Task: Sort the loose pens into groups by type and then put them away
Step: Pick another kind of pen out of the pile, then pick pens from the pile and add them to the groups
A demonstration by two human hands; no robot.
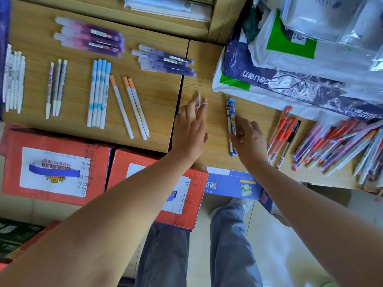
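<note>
We are gripping the blue pens (230,121) with our right hand (249,139), fingers curled round their lower half, on the table (207,65). Left of the pens, bare wood is lying open. Our left hand (190,129) is hovering there, fingers straight, tips blurred, seemingly empty. Right of the pens, the loose pile (335,141) is running off frame. Beyond the pens, a bag (269,79) is showing "deli".

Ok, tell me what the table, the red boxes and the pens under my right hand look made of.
The table: wood or wood-look laminate, matte, with pale grain lines running across it. The red boxes: cardboard with a dull printed surface, creased edges and white labels. The pens: probably plastic, smooth with printed barrels, though too small to be sure.
</note>
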